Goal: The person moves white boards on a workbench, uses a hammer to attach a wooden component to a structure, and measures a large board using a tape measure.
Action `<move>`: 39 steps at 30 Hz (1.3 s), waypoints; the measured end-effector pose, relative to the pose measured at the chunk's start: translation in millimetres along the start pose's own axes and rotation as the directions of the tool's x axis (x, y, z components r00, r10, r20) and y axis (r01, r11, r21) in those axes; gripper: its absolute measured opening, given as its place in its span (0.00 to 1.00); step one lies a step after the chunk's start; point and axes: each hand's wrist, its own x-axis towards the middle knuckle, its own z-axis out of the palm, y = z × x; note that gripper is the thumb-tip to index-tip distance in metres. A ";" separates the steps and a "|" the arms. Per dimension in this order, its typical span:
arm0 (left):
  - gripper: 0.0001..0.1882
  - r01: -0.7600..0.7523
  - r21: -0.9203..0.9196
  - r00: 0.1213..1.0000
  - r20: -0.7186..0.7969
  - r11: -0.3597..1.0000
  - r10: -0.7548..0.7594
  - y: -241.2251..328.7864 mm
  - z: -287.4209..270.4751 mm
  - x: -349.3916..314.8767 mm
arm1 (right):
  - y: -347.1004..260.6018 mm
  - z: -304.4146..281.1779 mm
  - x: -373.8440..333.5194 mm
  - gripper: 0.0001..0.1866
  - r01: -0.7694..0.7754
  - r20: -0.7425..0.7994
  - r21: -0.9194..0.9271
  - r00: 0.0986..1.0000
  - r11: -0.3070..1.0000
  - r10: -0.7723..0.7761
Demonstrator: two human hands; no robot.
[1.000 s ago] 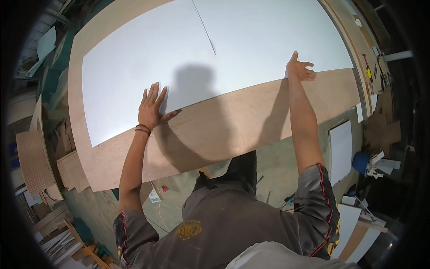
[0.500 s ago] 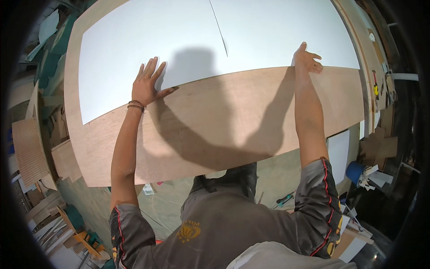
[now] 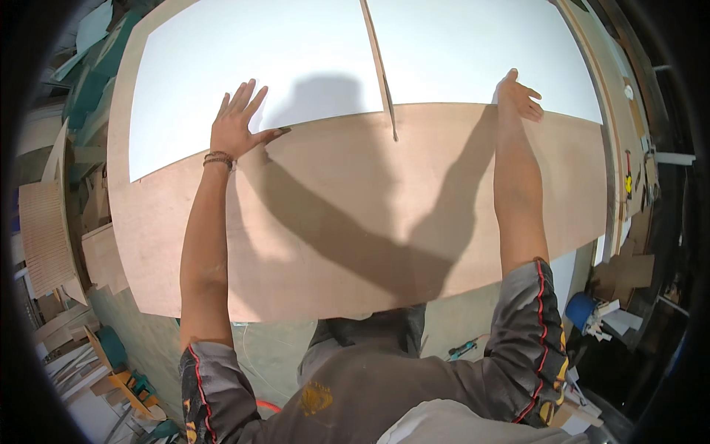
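Observation:
A large white sheet lies on a brown wooden board (image 3: pixel 325 259), in a left part (image 3: pixel 192 81) and a right part (image 3: pixel 473 44). Between them runs a narrow brown strip (image 3: pixel 379 63) whose thin dark end reaches past their near edges onto the board. I cannot tell whether it is a gap or a separate piece. My left hand (image 3: pixel 238 126), with a dark bracelet at the wrist, rests with fingers spread on the left part's near edge. My right hand (image 3: pixel 519 98) is at the right part's near edge, thumb and fingers apart. Neither hand holds anything.
Hand tools (image 3: pixel 629 177) lie beyond the board's right edge. A blue bucket (image 3: pixel 581 311) with white offcuts stands at the lower right. Board scraps (image 3: pixel 48 229) lean at the left. A teal power tool (image 3: pixel 462 349) lies on the floor near my body.
The thin dark line in the white sheet is now a wider brown strip reaching past the near edge. My left hand has shifted slightly left, my right hand slightly right.

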 end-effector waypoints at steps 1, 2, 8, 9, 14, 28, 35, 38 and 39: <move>0.52 0.025 0.036 0.999 -0.021 0.999 -0.024 -1.5 1.8 -6.9 | 0.8 1.9 4.5 0.58 -0.002 -0.017 0.009 1.000 1.000 0.002; 0.52 0.056 0.074 0.998 -0.037 0.996 -0.053 -3.2 4.0 -20.2 | -0.1 3.3 1.5 0.58 0.006 -0.009 0.017 1.000 1.000 -0.005; 0.55 0.224 0.116 0.974 -0.035 0.968 -0.222 0.8 21.7 -85.1 | -0.1 4.0 9.0 0.57 0.003 -0.040 0.039 0.999 0.999 -0.002; 0.55 0.219 0.116 0.975 -0.053 0.969 -0.214 3.5 23.1 -99.1 | 1.1 3.2 3.7 0.56 0.009 -0.015 0.028 1.000 1.000 -0.009; 0.60 0.247 0.102 0.968 -0.070 0.964 -0.240 17.2 11.9 -152.8 | 14.8 -6.4 -17.1 0.55 0.098 0.004 -0.020 0.995 0.995 -0.098; 0.58 0.252 -0.021 0.968 0.017 0.967 -0.252 14.9 -2.8 -79.0 | -157.0 43.0 -143.1 0.32 0.966 -0.116 0.054 -0.245 -0.252 -0.963; 0.64 0.309 0.015 0.947 0.092 0.951 -0.309 -12.3 -19.0 -15.3 | -247.1 -7.9 -124.6 0.26 0.925 0.369 0.186 -0.378 -0.331 -0.849; 0.64 0.337 0.034 0.933 0.118 0.941 -0.339 -17.6 -20.3 -24.2 | -269.5 -22.9 -138.7 0.21 0.858 0.376 0.126 -0.507 -0.499 -0.776; 0.64 0.340 0.023 0.933 0.116 0.940 -0.340 -14.7 -20.7 -23.6 | -271.3 -26.5 -137.0 0.20 0.817 0.370 0.086 -0.557 -0.570 -0.743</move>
